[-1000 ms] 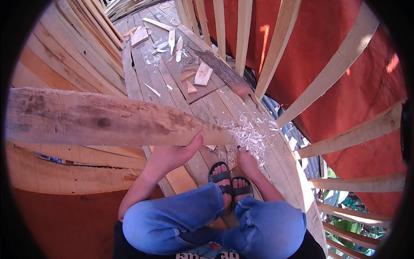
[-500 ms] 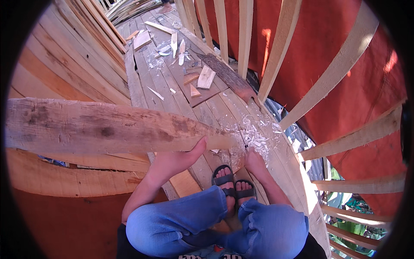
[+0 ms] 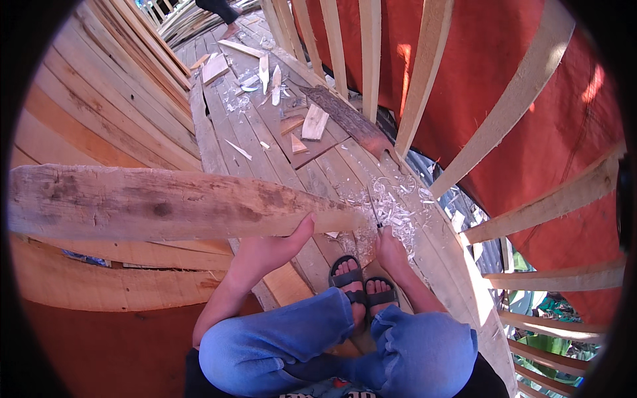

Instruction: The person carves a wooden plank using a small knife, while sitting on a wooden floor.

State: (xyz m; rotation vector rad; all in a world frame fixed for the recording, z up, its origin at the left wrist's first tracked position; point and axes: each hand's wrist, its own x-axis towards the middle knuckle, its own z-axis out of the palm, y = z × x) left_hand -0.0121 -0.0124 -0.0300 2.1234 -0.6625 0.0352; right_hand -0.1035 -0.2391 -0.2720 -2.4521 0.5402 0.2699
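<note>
A long, rough wooden plank [image 3: 152, 202] with dark stains reaches across from the left, its narrower end above the floor in front of me. My left hand [image 3: 275, 249] grips its lower edge near that end, thumb up along the near face and the other fingers hidden beneath. In my right hand [image 3: 391, 251] is a knife [image 3: 373, 209], closed in the fist by its dark handle. Its thin blade points up and away, just past the plank's tip and apart from it. Pale wood shavings [image 3: 395, 215] lie on the floor around the blade.
Offcuts [image 3: 315, 122] and a bark-covered slab [image 3: 345, 119] lie on the board floor ahead. Upright slats [image 3: 424, 73] line the right side before a red sheet [image 3: 491, 152]. Stacked boards [image 3: 99, 93] lean at left. Another person's bare foot [image 3: 230, 30] is at the far end.
The plank's left end has dropped slightly. The knife blade now shows clearly, pointing away. At the far end, more of the other person's dark-clothed leg has come into view.
</note>
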